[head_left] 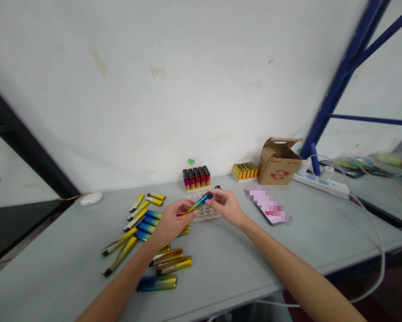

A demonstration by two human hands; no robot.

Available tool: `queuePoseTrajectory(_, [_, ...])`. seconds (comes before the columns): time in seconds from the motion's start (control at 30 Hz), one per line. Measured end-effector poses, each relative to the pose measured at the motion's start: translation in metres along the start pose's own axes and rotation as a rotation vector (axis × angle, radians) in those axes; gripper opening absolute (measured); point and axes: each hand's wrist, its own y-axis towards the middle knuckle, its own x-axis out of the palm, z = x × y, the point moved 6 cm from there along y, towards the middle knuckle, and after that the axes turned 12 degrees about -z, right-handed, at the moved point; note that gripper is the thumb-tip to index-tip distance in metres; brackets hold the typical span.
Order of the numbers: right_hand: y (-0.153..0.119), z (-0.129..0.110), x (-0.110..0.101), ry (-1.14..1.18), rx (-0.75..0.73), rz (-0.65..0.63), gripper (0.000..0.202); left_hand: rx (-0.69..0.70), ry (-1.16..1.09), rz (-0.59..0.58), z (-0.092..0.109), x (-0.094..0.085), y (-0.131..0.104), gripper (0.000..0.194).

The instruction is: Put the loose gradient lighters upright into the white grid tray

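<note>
The cardboard box [276,172] near the back edge of the table [234,268] carries a red floral print with red lettering above it, too small for you to read. Its top flaps stand up and its contents cannot be made out. Just left of it, a low white tray [247,180] holds close rows of yellow cylinders [245,171]. Further left along the back edge stands a block of red cylinders [196,180] with dark tops, packed upright in rows. Nearer you, a pale tray [207,215] with round hollows lies partly behind your hands.

You have the shiny rainbow piece [198,204] between both hands, slanting above that tray: your left hand [174,221] pinches its reddish lower end, your right hand [225,205] pinches its blue upper end between thumb and fingers. Blue-ended pieces [146,226] lie just left of your left hand, yellow pieces [120,257] beyond them toward the table's left edge, and gold pieces [176,264] toward the front edge.
</note>
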Motion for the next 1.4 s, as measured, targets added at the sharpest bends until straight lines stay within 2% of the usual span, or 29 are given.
queuePoseTrajectory(0.17, [-0.002, -0.016, 0.013, 0.167, -0.044, -0.074, 0.029, -0.054, -0.028, -0.289, 0.01, 0.023, -0.003, 0.034])
queuePoseTrajectory(0.23, [-0.004, -0.02, 0.02, 0.204, -0.049, -0.132, 0.031, -0.017, -0.032, -0.364, 0.018, 0.03, -0.005, 0.036])
queuePoseTrajectory(0.3, [-0.004, -0.019, 0.025, 0.276, -0.047, -0.162, 0.03, 0.012, -0.057, -0.388, 0.024, 0.035, -0.007, 0.038])
queuePoseTrajectory(0.4, [-0.003, -0.016, 0.016, 0.459, -0.061, -0.06, 0.028, -0.006, -0.106, -0.334, 0.022, 0.035, -0.007, 0.042])
queuePoseTrajectory(0.53, [-0.002, -0.013, -0.014, 0.787, -0.04, 0.166, 0.031, -0.066, -0.071, -0.217, 0.009, 0.022, -0.004, 0.046])
queuePoseTrajectory(0.63, [-0.001, -0.013, -0.033, 0.865, 0.029, 0.225, 0.037, -0.061, -0.047, -0.142, 0.002, 0.012, -0.001, 0.045])
queuePoseTrajectory(0.7, [-0.001, -0.012, -0.041, 0.828, 0.069, 0.224, 0.038, -0.05, 0.0, -0.114, -0.001, 0.007, -0.001, 0.044])
queuePoseTrajectory(0.77, [0.0, -0.008, -0.045, 0.756, 0.103, 0.22, 0.038, -0.027, 0.156, -0.095, -0.003, 0.003, -0.002, 0.041])
queuePoseTrajectory(0.87, [-0.001, 0.001, -0.046, 0.663, 0.151, 0.244, 0.037, 0.099, 0.51, -0.068, 0.002, -0.001, -0.005, 0.031])
queuePoseTrajectory(0.97, [-0.001, 0.005, -0.043, 0.634, 0.183, 0.25, 0.036, 0.227, 0.704, -0.045, 0.006, -0.004, -0.007, 0.025])
queuePoseTrajectory(1.13, [-0.001, 0.002, -0.036, 0.604, 0.207, 0.19, 0.032, 0.262, 0.8, -0.061, 0.003, -0.003, -0.007, 0.027])
queuePoseTrajectory(1.27, [0.0, 0.004, -0.033, 0.689, 0.274, 0.118, 0.034, 0.25, 0.813, -0.084, -0.001, 0.001, -0.007, 0.026])
queuePoseTrajectory(1.4, [-0.002, 0.008, -0.041, 0.724, 0.306, 0.161, 0.042, 0.237, 0.799, -0.103, -0.003, 0.003, -0.007, 0.026])
